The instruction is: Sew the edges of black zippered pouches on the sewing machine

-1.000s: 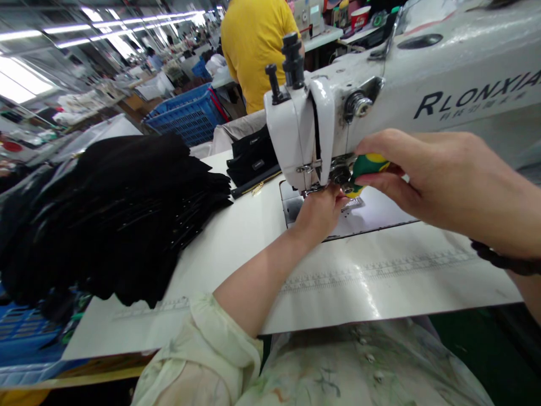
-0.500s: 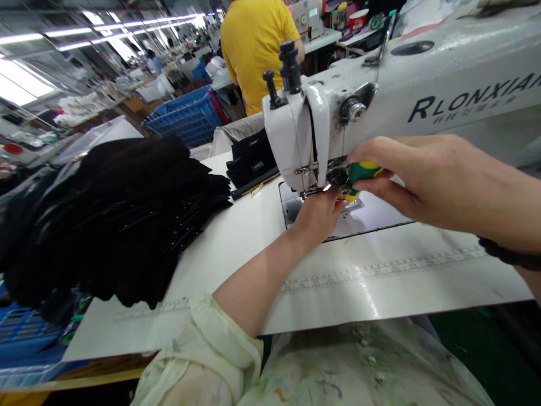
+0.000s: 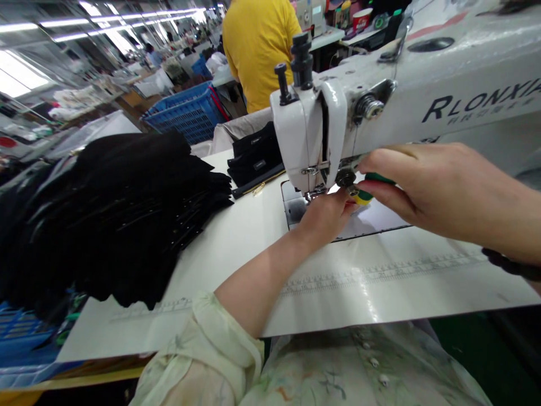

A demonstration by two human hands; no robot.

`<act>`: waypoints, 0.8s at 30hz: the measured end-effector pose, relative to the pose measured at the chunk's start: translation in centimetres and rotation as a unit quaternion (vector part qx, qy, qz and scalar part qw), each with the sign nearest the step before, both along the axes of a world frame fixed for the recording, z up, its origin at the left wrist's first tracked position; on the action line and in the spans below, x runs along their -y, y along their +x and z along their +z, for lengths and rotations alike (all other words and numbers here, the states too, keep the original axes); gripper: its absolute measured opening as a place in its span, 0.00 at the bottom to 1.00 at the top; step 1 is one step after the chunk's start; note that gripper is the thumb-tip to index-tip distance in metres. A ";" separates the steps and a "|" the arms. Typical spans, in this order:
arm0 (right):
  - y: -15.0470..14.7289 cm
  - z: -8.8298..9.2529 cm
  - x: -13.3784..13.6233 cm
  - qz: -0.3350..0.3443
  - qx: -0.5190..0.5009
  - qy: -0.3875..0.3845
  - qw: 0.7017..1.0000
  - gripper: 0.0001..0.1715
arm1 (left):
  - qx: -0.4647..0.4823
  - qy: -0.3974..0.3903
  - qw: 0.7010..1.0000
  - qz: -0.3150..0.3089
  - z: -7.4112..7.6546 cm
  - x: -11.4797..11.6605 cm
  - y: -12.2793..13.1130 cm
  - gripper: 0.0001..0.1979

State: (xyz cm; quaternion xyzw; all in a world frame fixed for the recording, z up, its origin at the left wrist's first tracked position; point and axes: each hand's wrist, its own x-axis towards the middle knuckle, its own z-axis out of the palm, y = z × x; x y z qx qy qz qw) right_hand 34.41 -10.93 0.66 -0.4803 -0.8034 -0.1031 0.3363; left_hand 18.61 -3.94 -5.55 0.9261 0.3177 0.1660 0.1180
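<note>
Holding the right hand point(image 3: 433, 186) slightly lower at centre right than one second ago, and showing less of the green-and-yellow handle point(image 3: 364, 197) between its thumb and forefinger. Reaching the left hand point(image 3: 327, 217) a little farther right, just past the middle of the frame. Framing the white machine head point(image 3: 298, 129) farther right at upper centre than half a second ago, cropping more lettering point(image 3: 479, 101) at the right edge.

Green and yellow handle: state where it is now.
In the head view, right of centre: the handle is in the right hand, just right of the left hand, close to the sewing machine.
</note>
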 end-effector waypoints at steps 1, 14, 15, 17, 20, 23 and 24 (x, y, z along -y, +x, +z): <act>0.3 -0.1 -0.1 0.009 0.028 0.012 1.000 0.11 | -0.004 0.000 1.000 0.001 0.0 0.1 0.1 0.08; 1.0 0.3 -0.4 0.190 0.085 0.033 0.978 0.11 | 0.009 0.010 0.999 -0.030 -0.7 0.3 0.0 0.10; 1.1 0.5 -0.3 0.197 0.081 0.014 0.977 0.11 | 0.011 0.007 0.999 -0.029 -0.8 0.3 -0.1 0.10; 1.6 1.0 -0.3 0.209 0.069 -0.044 0.975 0.11 | 0.011 0.003 1.000 -0.029 -0.8 0.3 0.0 0.10; 2.7 1.7 -0.2 0.220 0.063 -0.113 0.967 0.13 | 0.003 0.005 0.999 -0.039 -0.5 0.4 0.2 0.12; 3.1 1.8 -0.1 0.216 0.059 -0.090 0.970 0.15 | -0.020 0.008 0.999 -0.037 -0.1 0.5 0.5 0.15; 3.0 1.6 -0.1 0.206 0.054 -0.068 0.975 0.16 | -0.032 0.007 0.999 -0.032 0.0 0.5 0.6 0.15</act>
